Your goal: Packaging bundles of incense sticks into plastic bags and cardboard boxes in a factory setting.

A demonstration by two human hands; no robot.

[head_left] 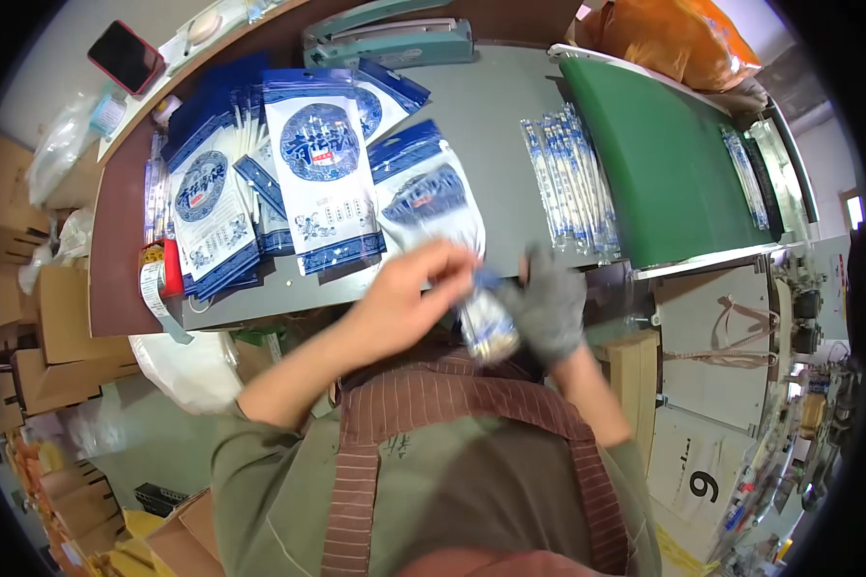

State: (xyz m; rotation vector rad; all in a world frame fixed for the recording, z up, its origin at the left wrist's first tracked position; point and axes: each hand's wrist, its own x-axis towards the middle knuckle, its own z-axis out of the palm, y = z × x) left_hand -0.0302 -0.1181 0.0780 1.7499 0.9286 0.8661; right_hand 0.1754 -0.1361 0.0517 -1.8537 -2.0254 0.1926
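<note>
My bare left hand [416, 288] is closed in a pinch at the top of a small blue-and-white pouch [491, 329]. The pouch hangs tilted in front of the table's near edge, and its pale lower end is blurred. Against its right side is my right hand [550, 306] in a grey glove, its thumb raised. Motion smears the gloved fingers, so their grip is unclear. Just beyond my left hand lies a white bag with a blue top [431, 192]. A flat printed bag [322, 168] lies to its left, beside a fanned stack of similar bags [205, 197].
Several slim blue-and-white wrapped sticks [570, 183] lie in a row on the grey tabletop [505, 125]. Right of them slopes a green belt-like surface [659, 163]. A teal sealer-like device [390, 40] stands at the back. A phone [125, 58] rests on the left ledge.
</note>
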